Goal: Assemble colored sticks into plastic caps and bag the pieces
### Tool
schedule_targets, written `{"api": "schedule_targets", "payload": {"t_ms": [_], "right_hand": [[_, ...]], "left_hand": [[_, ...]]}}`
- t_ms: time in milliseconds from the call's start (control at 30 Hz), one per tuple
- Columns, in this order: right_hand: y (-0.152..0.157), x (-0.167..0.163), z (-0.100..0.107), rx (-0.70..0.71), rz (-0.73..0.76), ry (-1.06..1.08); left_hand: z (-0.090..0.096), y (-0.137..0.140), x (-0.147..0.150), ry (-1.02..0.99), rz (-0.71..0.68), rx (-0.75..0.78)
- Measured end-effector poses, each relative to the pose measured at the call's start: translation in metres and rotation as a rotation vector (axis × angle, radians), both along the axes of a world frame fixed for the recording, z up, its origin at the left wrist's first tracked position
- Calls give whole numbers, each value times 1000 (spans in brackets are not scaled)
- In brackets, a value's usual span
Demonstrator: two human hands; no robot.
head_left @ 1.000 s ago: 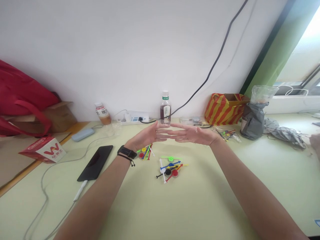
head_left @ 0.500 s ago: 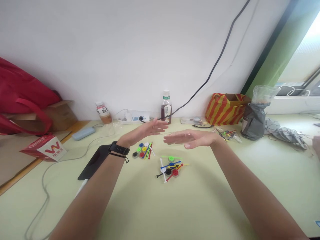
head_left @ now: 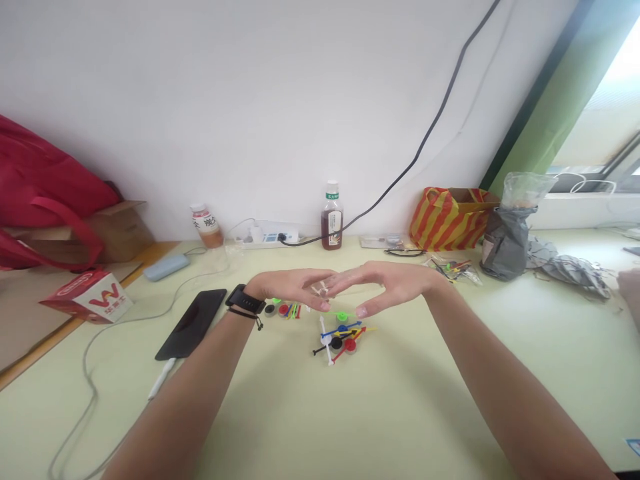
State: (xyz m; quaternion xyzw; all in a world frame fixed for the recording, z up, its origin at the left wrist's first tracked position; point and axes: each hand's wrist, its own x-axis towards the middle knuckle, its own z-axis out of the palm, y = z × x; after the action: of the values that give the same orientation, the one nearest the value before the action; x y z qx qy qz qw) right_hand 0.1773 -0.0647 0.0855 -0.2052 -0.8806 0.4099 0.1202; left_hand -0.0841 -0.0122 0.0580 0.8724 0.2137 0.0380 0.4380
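Head view: left hand (head_left: 287, 288) and right hand (head_left: 387, 285) hover over the tabletop (head_left: 350, 413), fingertips meeting around a small clear piece (head_left: 320, 289); whether they pinch it or only touch it, can't tell. Loose colored sticks and discs (head_left: 340, 335) lie in a pile just below the hands, a second batch (head_left: 286, 309) under the left hand. Judging from this, nothing looks assembled yet; both piles remain unsorted.

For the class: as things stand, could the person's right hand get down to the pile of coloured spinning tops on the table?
Probably yes. The right hand hovers just above the pile, fingertips meeting the left hand. Only open air lies between it and the tops on the table; nothing covers them.
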Motion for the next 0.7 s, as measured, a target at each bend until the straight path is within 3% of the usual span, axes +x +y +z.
{"api": "schedule_targets", "payload": {"t_ms": [133, 267, 333, 400, 533, 600, 700], "right_hand": [[9, 13, -7, 25, -154, 9], [31, 30, -31, 115, -573, -61], [42, 34, -47, 188, -733, -252], [48, 31, -62, 149, -665, -334], [48, 9, -82, -65, -248, -408], [47, -4, -88, -92, -191, -437], [48, -11, -92, -47, -224, -424]], "left_hand": [[-11, 13, -14, 75, 111, -76], [-11, 22, -36, 149, 284, -33], [-7, 24, -47, 139, 357, -22], [-4, 24, -55, 114, 402, -3], [-2, 25, -58, 94, 434, 11], [-3, 25, -56, 99, 434, 20], [-4, 25, -52, 113, 417, 50]]}}
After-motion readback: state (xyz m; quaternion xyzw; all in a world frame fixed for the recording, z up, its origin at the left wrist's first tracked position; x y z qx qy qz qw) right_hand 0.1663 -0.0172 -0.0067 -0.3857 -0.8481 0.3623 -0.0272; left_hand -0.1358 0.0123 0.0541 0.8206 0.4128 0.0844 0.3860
